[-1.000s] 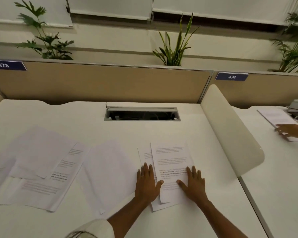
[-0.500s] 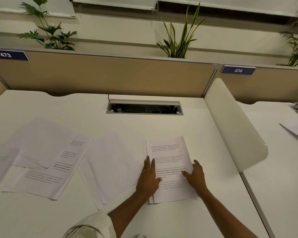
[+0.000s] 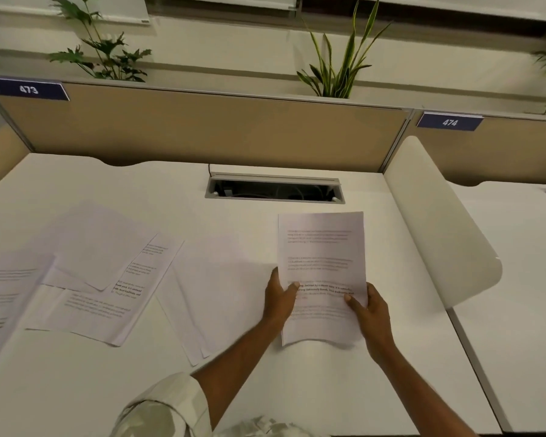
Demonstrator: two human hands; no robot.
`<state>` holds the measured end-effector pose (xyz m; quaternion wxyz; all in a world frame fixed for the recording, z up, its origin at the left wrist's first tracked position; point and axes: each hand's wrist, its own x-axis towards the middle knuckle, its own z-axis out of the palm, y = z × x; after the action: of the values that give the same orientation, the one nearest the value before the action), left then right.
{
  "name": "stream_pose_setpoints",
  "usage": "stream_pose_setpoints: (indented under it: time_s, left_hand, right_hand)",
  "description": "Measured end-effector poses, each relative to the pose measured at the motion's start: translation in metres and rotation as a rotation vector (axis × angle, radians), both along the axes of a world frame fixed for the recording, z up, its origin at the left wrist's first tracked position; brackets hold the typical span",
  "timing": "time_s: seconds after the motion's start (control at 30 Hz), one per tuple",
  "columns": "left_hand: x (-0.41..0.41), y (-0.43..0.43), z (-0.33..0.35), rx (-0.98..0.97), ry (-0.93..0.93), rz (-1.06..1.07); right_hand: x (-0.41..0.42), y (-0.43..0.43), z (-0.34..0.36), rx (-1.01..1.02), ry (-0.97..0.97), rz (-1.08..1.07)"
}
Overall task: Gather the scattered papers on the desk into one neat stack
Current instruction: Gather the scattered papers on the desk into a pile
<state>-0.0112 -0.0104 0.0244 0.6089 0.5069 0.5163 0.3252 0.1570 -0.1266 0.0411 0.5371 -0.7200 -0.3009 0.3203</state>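
Left hand point(image 3: 279, 298), right hand point(image 3: 371, 305) pinch small white printed paper stack point(image 3: 322, 266) by side edges. Loose white sheets point(image 3: 215, 288) lie left of stack; left hand nearer.

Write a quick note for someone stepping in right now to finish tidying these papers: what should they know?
Left hand: grip on the left edge of the printed sheets.
Right hand: grip on their right edge.
Done: those sheets are squared together and held over the desk, right of centre.
Left: blank sheets lie beside them at centre; an overlapping spread of loose pages lies on the left. Add both to make one stack.
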Motion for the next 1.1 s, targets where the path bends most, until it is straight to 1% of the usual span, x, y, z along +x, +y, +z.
stream_pose_setpoints:
  time_s: [0.07,0.17,0.23,0.3,0.43,0.53,0.67,0.73,0.8,0.87,0.93,1.1]
  left_hand:
    - [-0.002,-0.002,0.014,0.082,-0.063,-0.044]
    - [-0.010,-0.005,0.027,0.130,-0.164,-0.152]
    - [-0.019,-0.009,0.024,0.165,-0.147,-0.244]
    - [-0.027,-0.014,0.017,0.172,-0.091,-0.314]
    - [-0.037,-0.022,0.009,0.188,-0.017,-0.342]
    - [-0.050,-0.021,0.014,0.155,-0.018,-0.257]
    - [-0.096,-0.008,0.025,0.187,-0.042,-0.136]
    - [-0.128,0.002,0.028,0.169,-0.031,-0.069]
    - [-0.161,0.015,0.028,0.166,-0.012,0.001]
    - [-0.194,0.028,0.027,0.173,0.013,0.068]
    - [-0.223,0.042,0.024,0.165,0.031,0.134]
    - [-0.278,0.064,0.025,0.105,0.023,0.261]
  right_hand:
    - [-0.004,-0.004,0.011,0.076,0.030,0.011]
    - [-0.004,-0.012,0.016,0.127,0.054,0.046]
    - [-0.004,-0.018,0.014,0.124,0.051,0.065]
    - [-0.008,-0.022,0.006,0.101,0.043,0.091]
    - [-0.022,-0.023,-0.004,0.072,0.023,0.068]
    - [-0.034,-0.013,0.001,0.065,0.021,0.047]
    - [-0.050,0.012,-0.001,0.009,0.034,0.048]
    - [-0.061,0.024,-0.015,-0.050,0.050,0.035]
    - [-0.078,0.036,-0.029,-0.165,0.029,0.012]
    - [-0.099,0.048,-0.043,-0.303,-0.083,0.034]
    - [-0.121,0.059,-0.056,-0.400,-0.257,0.092]
    - [-0.176,0.079,-0.054,-0.562,-0.508,0.185]
